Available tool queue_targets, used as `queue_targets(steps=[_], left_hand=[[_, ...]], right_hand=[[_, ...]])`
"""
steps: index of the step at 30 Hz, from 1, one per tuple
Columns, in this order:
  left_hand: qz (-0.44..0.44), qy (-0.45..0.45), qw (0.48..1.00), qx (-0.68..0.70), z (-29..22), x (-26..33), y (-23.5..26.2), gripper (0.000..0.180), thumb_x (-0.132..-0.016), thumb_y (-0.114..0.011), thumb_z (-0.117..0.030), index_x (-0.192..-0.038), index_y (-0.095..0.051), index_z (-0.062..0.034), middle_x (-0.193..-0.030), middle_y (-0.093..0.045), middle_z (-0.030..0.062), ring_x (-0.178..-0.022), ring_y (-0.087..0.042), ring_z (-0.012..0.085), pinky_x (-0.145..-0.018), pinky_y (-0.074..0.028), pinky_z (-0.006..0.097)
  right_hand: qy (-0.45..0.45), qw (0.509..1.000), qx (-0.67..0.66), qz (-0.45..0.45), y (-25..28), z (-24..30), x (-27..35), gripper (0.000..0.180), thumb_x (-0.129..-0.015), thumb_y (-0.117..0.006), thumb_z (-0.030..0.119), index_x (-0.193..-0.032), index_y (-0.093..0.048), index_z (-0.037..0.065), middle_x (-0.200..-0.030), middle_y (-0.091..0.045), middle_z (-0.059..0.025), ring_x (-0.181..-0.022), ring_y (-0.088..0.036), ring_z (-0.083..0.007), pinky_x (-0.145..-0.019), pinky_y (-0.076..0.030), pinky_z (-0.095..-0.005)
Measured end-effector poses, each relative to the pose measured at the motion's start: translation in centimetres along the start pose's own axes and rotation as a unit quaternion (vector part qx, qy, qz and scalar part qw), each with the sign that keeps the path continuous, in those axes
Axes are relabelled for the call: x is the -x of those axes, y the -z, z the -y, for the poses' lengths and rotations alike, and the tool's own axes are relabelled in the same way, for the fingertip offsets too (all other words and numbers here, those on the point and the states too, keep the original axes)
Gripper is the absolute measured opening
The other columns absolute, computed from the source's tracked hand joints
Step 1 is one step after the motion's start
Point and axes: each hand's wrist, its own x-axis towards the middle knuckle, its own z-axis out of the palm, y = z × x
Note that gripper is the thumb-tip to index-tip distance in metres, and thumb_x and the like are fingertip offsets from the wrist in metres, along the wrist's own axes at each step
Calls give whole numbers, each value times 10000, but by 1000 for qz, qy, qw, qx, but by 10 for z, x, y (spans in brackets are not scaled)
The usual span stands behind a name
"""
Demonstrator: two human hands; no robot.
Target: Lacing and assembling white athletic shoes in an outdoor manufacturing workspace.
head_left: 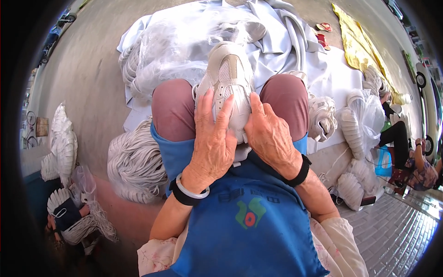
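A beige-and-white sneaker upper [227,69] with mesh panels rests between my knees, its toe pointing away from me. Small lace holes show along its left side. My left hand [211,134] lies over the left side and the middle of the upper, fingers spread and stretched out. On the other side, my right hand [273,136] is closed at the upper's right edge near the ankle opening, with the index finger along the side. The palms hide part of the opening. Whether a lace is between the right fingers I cannot tell.
A thick bundle of white laces [136,161] lies beside my left knee. Ahead, clear plastic [180,46] covers stacked uppers on a pale sheet [318,69]. More uppers [321,117] sit right of my right knee. Another person [415,166] sits at far right; nested stacks [62,138] stand at left.
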Motion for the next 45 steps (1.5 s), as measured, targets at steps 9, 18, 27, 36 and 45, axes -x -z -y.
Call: queue_targets(steps=[9, 18, 27, 36, 45], left_hand=[[-37, 31, 997, 65, -1, 2, -5, 606, -807, -446, 46, -1409, -421, -16, -1487, -267, 314, -1384, -292, 467, -1133, -269, 484], [-59, 26, 997, -42, 0, 27, -33, 982, -684, -768, -76, -1499, -220, -96, -1509, -161, 327, -1367, -225, 559, -1091, -291, 610], [-56, 21, 990, 125, -8, 27, 7, 838, -738, -737, -93, -1458, -312, -28, -1481, -228, 339, -1368, -282, 507, -1127, -303, 478], [-182, 320, 911, 186, 80, 98, 75, 141, -950, -556, -63, -1018, -660, 4, -939, -695, 88, -864, -649, 149, -816, -513, 283], [-418, 518, 745, -47, 272, 299, 130, 513, -849, -685, -171, -1273, -489, 42, -1277, -539, 176, -1177, -525, 273, -1013, -409, 361]], right_hand=[[-10, 996, -86, -11, 3, -5, -1, 469, -871, -569, 106, -1292, -435, -49, -858, -576, -223, -735, -613, -396, -646, -520, -455], [-1, 998, -58, 2, 9, 3, 0, 421, -880, -501, 16, -1289, -476, -78, -1045, -614, -294, -917, -622, -437, -776, -503, -468], [-34, 997, -46, 44, 18, 1, 5, 448, -891, -501, 39, -1319, -460, -88, -1134, -605, -289, -964, -624, -423, -859, -497, -464], [54, 939, -322, -105, 92, 60, -1, 652, -907, -671, 330, -1377, -446, -62, -962, -610, -116, -677, -579, -149, -707, -506, -282], [216, 903, -369, -44, 115, 64, -27, 663, -924, -629, 371, -1377, -422, -66, -990, -614, -137, -736, -596, -200, -760, -521, -328]])
